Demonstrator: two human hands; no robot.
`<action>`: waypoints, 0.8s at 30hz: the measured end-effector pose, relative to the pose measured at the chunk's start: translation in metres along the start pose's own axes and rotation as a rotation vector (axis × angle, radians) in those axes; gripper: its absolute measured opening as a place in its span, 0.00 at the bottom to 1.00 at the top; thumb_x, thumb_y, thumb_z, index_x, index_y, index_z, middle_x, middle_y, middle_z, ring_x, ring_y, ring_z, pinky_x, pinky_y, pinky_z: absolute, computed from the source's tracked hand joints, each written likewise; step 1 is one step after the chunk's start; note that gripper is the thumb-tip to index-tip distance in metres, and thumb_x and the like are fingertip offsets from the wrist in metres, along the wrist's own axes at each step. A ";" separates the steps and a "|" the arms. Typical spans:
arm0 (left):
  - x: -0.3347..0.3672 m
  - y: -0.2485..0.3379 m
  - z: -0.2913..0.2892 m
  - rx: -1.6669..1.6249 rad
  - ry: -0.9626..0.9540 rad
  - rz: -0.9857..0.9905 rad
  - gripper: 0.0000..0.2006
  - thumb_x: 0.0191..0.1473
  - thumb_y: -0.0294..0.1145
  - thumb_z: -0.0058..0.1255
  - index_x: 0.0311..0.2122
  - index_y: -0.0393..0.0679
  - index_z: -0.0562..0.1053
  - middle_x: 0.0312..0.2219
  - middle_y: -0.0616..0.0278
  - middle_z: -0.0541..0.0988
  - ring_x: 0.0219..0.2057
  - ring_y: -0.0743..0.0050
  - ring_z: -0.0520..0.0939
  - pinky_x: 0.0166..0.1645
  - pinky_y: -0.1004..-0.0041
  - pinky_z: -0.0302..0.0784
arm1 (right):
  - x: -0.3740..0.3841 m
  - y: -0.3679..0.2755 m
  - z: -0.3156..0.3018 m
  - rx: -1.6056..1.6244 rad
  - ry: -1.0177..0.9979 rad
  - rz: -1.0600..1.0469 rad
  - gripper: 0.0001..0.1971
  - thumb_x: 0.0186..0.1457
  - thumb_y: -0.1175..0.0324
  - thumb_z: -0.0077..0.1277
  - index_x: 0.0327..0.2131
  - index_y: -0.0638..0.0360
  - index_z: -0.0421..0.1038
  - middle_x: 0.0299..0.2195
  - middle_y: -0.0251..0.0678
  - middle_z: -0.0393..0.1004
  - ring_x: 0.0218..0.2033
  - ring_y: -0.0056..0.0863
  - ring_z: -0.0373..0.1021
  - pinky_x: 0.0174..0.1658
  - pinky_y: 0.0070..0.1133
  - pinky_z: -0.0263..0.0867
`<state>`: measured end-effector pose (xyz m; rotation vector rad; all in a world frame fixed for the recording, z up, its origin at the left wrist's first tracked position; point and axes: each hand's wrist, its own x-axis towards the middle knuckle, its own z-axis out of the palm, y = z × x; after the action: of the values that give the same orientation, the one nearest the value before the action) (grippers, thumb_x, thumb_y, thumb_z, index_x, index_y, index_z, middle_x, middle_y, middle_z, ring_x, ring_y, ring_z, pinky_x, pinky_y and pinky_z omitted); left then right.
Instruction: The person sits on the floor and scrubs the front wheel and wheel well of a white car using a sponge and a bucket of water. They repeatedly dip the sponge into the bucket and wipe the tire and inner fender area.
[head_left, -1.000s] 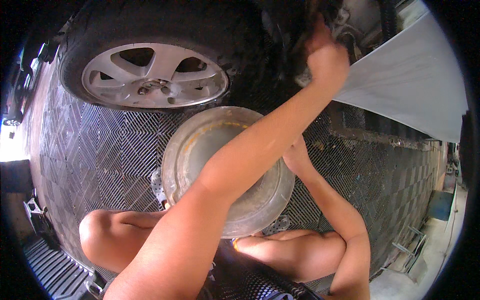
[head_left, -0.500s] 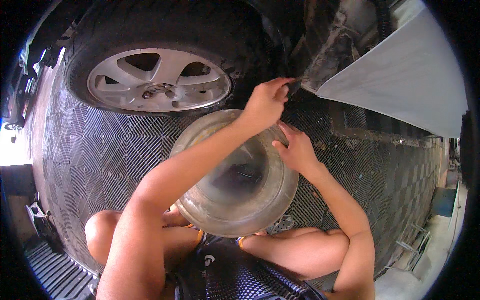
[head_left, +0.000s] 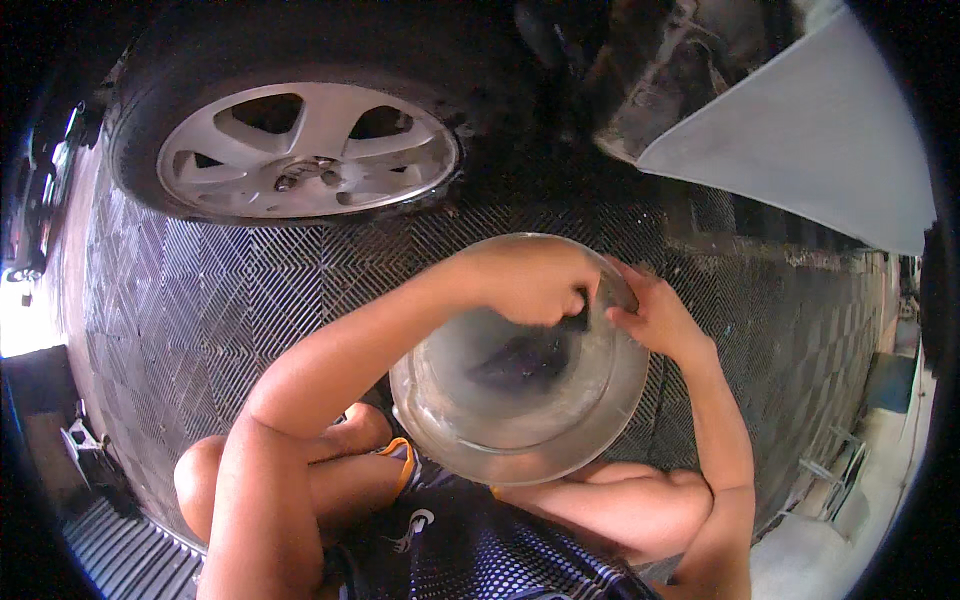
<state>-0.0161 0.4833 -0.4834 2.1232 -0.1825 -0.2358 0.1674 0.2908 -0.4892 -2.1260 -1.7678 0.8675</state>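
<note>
A round metal basin (head_left: 520, 425) with grey, dirty water sits tilted between my knees. My left hand (head_left: 530, 280) is closed over a dark brush or cloth (head_left: 575, 320) at the basin's far rim, just above the water. My right hand (head_left: 655, 315) grips the basin's rim at the right, fingers curled over the edge. A dark patch shows under the water below my left hand.
A car wheel with a silver alloy rim (head_left: 305, 165) and black tyre stands ahead on the black grid floor tiles (head_left: 200, 300). A white car body panel (head_left: 810, 130) overhangs at upper right, with a grimy wheel arch (head_left: 650, 70) beside it.
My left hand came down from the wheel arch to the basin, carrying the dark thing. The basin and my right hand stayed in place while the view shifted.
</note>
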 end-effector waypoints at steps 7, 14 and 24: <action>0.109 -0.098 0.128 0.239 -0.291 -0.705 0.15 0.50 0.29 0.59 0.45 0.47 0.83 0.39 0.54 0.85 0.46 0.53 0.85 0.48 0.53 0.81 | 0.014 0.002 -0.007 -0.080 0.028 -0.056 0.35 0.55 0.66 0.58 0.66 0.50 0.60 0.50 0.50 0.75 0.52 0.53 0.72 0.55 0.40 0.69; 0.057 -0.079 0.135 0.210 -0.171 -0.818 0.14 0.55 0.30 0.53 0.45 0.37 0.80 0.38 0.43 0.84 0.36 0.52 0.87 0.43 0.55 0.82 | 0.028 0.021 0.021 0.102 0.080 0.045 0.21 0.61 0.57 0.53 0.54 0.56 0.73 0.48 0.49 0.77 0.50 0.51 0.73 0.53 0.39 0.69; 0.106 0.075 -0.001 -1.153 1.634 0.011 0.17 0.70 0.28 0.37 0.56 0.27 0.68 0.44 0.51 0.77 0.41 0.71 0.79 0.49 0.69 0.79 | 0.024 0.032 0.027 0.067 0.101 -0.042 0.21 0.59 0.57 0.54 0.52 0.59 0.73 0.44 0.52 0.79 0.45 0.55 0.74 0.48 0.43 0.70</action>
<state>0.0844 0.4207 -0.4297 0.6684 0.7287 1.1257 0.1794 0.3011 -0.5349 -2.0453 -1.7027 0.7830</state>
